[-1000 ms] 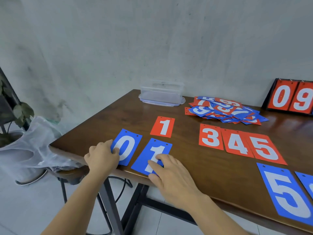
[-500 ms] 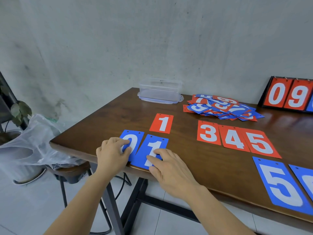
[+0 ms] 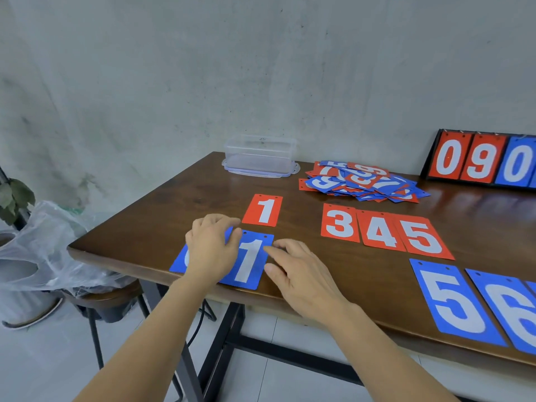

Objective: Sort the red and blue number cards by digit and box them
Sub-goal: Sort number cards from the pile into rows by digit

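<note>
Head view, looking down across a dark wooden counter [image 3: 179,210] set against a grey wall. At the far right stands a flip scoreboard [image 3: 478,161] showing 0, 9, 0. Left of it, a loose pile of mixed red and blue cards [image 3: 362,181] waits unsorted. A clear plastic box [image 3: 259,158] sits at the back edge, with no cards in it yet.

Sorted cards lie face up in two rows, apparently in counting order with a gap left for a missing 2. The far row is red: red 1 [image 3: 262,210], then, after the gap, red 3 [image 3: 340,222], red 4 [image 3: 378,229] and red 5 [image 3: 422,237]. The near row is blue: blue 5 [image 3: 455,303] and blue 6 [image 3: 510,311] at right.

At the near left corner lie blue 0 [image 3: 179,261] and blue 1 [image 3: 249,262], side by side, just below the red 1. The left hand [image 3: 211,248] rests palm down over the blue 0, hiding most of it. Its fingers are bent, with the tips at the top edge. Whether it pinches the card or only presses it, I cannot tell. The right hand [image 3: 301,274] is loosely spread, holding nothing, fingertips touching the right edge of the blue 1. Together they seem to be squaring the two cards into line.
</note>
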A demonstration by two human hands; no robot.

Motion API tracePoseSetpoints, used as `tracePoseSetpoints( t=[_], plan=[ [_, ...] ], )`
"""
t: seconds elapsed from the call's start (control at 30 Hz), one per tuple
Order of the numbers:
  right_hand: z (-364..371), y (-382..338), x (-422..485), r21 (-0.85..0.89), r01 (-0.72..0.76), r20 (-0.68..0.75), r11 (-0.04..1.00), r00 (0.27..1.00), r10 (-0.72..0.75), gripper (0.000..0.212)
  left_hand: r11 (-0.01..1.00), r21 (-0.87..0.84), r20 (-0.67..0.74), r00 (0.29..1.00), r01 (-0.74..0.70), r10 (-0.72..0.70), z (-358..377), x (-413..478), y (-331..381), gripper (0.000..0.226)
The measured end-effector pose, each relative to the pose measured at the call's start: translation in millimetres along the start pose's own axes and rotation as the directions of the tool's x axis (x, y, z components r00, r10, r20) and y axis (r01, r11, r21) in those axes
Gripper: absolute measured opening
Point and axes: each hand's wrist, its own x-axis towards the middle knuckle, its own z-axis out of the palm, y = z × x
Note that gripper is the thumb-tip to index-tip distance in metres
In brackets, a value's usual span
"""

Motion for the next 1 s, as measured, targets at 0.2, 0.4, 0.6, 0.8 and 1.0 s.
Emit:
tracePoseSetpoints(
  t=[0.2, 0.4, 0.6, 0.8, 1.0],
  plan=[
    [-33.9, 39.6, 5.2, -0.068, -0.151, -0.020, 0.986, 0.988, 0.150, 0.047, 0.989, -0.014, 0.071, 0.987, -0.145, 0.146, 38.3, 23.6, 71.9, 0.031],
    [-75.9, 100.8, 10.6, -0.181, -0.289, -0.051, 0.940, 0.957, 0.284, 0.048, 0.965, -0.048, 0.179, 0.948, -0.257, 0.261, 84.3, 53.9, 129.5, 0.036],
    [-113.3, 190.8, 19.5, -0.286, -0.423, -0.052, 0.860, 0.903, 0.427, 0.050, 0.941, -0.041, 0.279, 0.900, -0.336, 0.334, 132.3, 100.8, 168.0, 0.041],
    [-136.9, 271.7, 60.8, -0.317, -0.480, -0.034, 0.818, 0.868, 0.496, 0.046, 0.929, -0.042, 0.346, 0.866, -0.369, 0.360, 182.3, 159.9, 194.3, 0.052],
    [-124.6, 316.4, 127.5, -0.353, -0.406, 0.057, 0.843, 0.890, 0.452, 0.057, 0.909, 0.099, 0.423, 0.844, -0.404, 0.329, 226.3, 200.4, 215.7, 0.056]
  ],
)
